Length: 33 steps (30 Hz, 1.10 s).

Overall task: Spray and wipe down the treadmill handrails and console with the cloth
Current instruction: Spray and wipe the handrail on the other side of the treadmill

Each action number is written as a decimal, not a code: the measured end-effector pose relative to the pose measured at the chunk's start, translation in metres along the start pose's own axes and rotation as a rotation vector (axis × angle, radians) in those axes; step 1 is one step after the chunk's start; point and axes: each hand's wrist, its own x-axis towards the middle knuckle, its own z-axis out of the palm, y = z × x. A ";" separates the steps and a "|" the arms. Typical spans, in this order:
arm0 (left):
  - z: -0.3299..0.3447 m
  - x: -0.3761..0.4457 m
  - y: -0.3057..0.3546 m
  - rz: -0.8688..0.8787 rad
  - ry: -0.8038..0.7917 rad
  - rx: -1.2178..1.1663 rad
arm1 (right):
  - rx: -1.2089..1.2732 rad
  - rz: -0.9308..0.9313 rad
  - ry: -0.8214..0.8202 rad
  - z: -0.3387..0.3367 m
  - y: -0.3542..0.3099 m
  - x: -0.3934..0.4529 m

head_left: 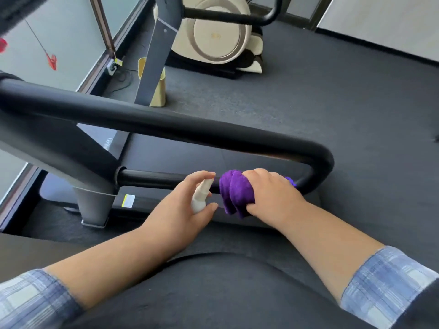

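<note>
A black looped treadmill handrail (166,124) runs from the left and bends back at the right into a thinner lower bar (152,178). My right hand (270,193) presses a bunched purple cloth (235,192) around that lower bar near the bend. Just left of the cloth, my left hand (183,210) holds a small white spray bottle (200,195), its nozzle pointing up toward the bar. The console is out of view.
The grey treadmill upright (71,157) and its base stand at left, with the belt deck (180,155) beneath the rail. A cream exercise machine (218,34) stands beyond on dark flooring (332,96). A window wall runs along the left side.
</note>
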 end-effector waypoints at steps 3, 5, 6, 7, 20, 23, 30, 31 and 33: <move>0.009 0.007 0.003 0.000 -0.043 -0.009 | -0.094 0.036 -0.032 -0.016 0.007 -0.007; 0.011 0.007 0.002 -0.002 -0.046 -0.007 | -0.186 0.036 -0.033 -0.028 -0.001 -0.007; 0.014 0.009 0.003 0.008 -0.057 -0.002 | -0.212 0.045 -0.019 -0.034 -0.001 -0.008; 0.016 0.011 0.004 0.013 -0.067 0.003 | -0.227 0.037 -0.030 -0.040 0.000 -0.007; 0.017 0.000 0.002 -0.078 -0.034 0.007 | -0.364 -0.112 0.118 0.008 0.026 -0.001; 0.012 -0.010 0.000 -0.108 -0.018 0.011 | -0.235 -0.145 0.169 0.019 0.020 0.007; -0.015 -0.047 -0.015 -0.194 0.103 0.016 | -0.169 -0.279 0.221 0.035 -0.044 0.040; -0.019 -0.054 -0.019 -0.209 0.124 0.024 | -0.170 -0.303 0.228 0.036 -0.059 0.045; -0.030 -0.070 -0.024 -0.232 0.176 0.047 | -0.164 -0.350 0.239 0.035 -0.091 0.056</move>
